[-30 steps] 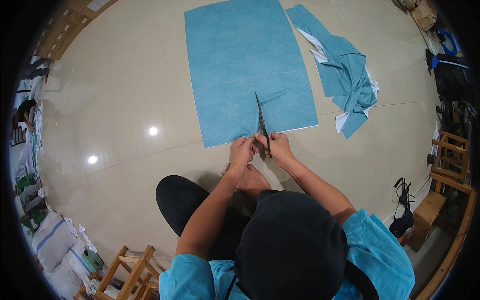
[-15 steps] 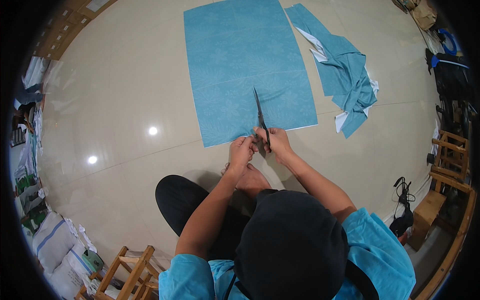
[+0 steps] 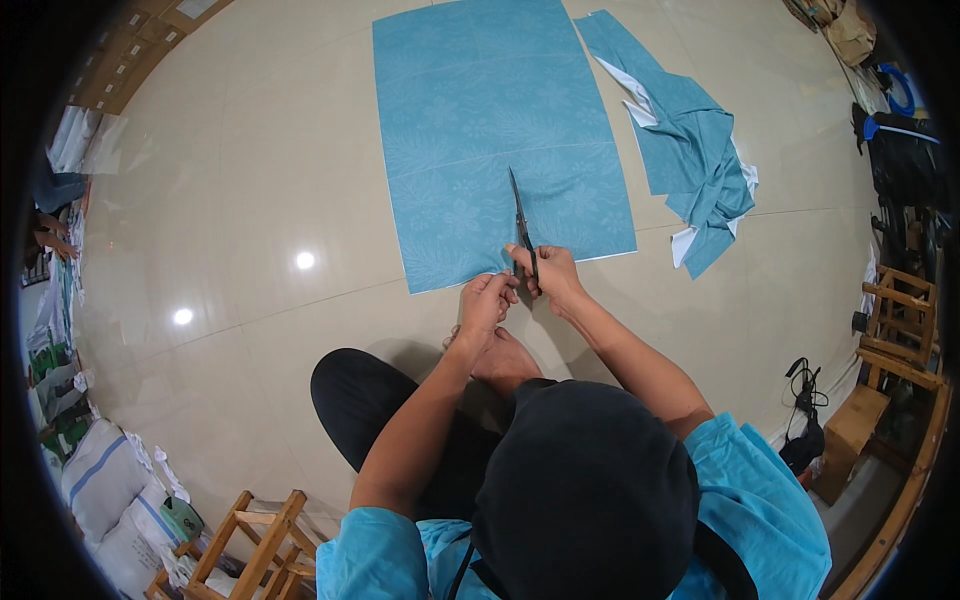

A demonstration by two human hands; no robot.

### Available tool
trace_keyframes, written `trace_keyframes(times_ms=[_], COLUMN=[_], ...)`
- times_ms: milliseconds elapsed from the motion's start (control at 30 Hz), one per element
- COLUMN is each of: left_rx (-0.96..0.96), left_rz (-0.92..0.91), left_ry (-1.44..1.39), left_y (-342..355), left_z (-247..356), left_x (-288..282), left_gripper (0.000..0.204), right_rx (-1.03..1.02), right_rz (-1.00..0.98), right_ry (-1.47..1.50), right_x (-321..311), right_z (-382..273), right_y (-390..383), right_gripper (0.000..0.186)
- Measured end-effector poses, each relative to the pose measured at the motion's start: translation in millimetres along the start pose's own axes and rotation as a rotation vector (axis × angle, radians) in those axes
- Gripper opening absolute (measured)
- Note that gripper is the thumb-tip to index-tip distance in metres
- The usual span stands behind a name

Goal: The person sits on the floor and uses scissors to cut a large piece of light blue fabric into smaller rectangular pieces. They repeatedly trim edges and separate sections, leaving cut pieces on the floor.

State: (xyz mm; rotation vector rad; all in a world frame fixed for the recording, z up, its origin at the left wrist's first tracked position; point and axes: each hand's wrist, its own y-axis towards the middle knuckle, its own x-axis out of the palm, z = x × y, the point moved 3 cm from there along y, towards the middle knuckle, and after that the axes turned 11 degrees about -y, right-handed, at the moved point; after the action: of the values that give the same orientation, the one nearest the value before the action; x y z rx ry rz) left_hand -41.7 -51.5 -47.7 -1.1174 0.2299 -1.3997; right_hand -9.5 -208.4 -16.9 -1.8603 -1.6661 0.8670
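A large blue sheet of fabric (image 3: 490, 110) with a faint leaf pattern lies flat on the floor in front of me. My right hand (image 3: 548, 270) grips a pair of dark scissors (image 3: 521, 215) by the handles, the long blades pointing away from me over the sheet near its front edge. Close beside it, my left hand (image 3: 487, 298) pinches the sheet's near edge, which bunches slightly at the fingers. Whether the blades are parted is hard to make out.
A crumpled piece of the same blue cloth (image 3: 700, 150) with white underside lies to the right. Wooden stools stand at the lower left (image 3: 255, 545) and right (image 3: 900, 310). White sacks (image 3: 108, 480) sit at left, cartons (image 3: 130, 55) at the far left. Another person's hand (image 3: 55, 235) shows at the left rim.
The scissors and my right hand have shifted slightly away from me over the sheet. My left hand stays at the edge. At the left rim, another person's hand has come into view.
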Motion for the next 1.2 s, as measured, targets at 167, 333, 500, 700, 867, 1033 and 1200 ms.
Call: trace_keyframes(times_ms=[167,333,500,700,867,1033,1200], left_rx=[0.018,0.011,-0.006,-0.005,0.008,0.008,0.001], left_rz=[-0.002,0.013,0.027,0.018,0.002,0.013,0.025], left_ry=[0.006,0.014,0.011,0.011,0.010,0.009,0.021], left_y=[1,0,-1,-1,-1,-1,1], left_z=[-1,0,1,2,2,1,-1], left_x=[0,0,1,2,2,2,0], left_gripper=[0.025,0.025,0.025,0.026,0.026,0.026,0.026], right_rx=[-0.001,-0.016,-0.011,0.010,0.000,-0.002,0.008], right_rz=[-0.001,-0.004,-0.002,-0.004,0.021,0.018,0.022], right_ry=[0.006,0.011,-0.002,0.014,-0.010,-0.006,-0.015], right_x=[0,0,1,-1,0,1,1], right_z=[2,2,-3,-18,-28,-31,-32], right_y=[1,1,-2,2,15,20,21], right_gripper=[0.046,0.045,0.045,0.047,0.047,0.047,0.047])
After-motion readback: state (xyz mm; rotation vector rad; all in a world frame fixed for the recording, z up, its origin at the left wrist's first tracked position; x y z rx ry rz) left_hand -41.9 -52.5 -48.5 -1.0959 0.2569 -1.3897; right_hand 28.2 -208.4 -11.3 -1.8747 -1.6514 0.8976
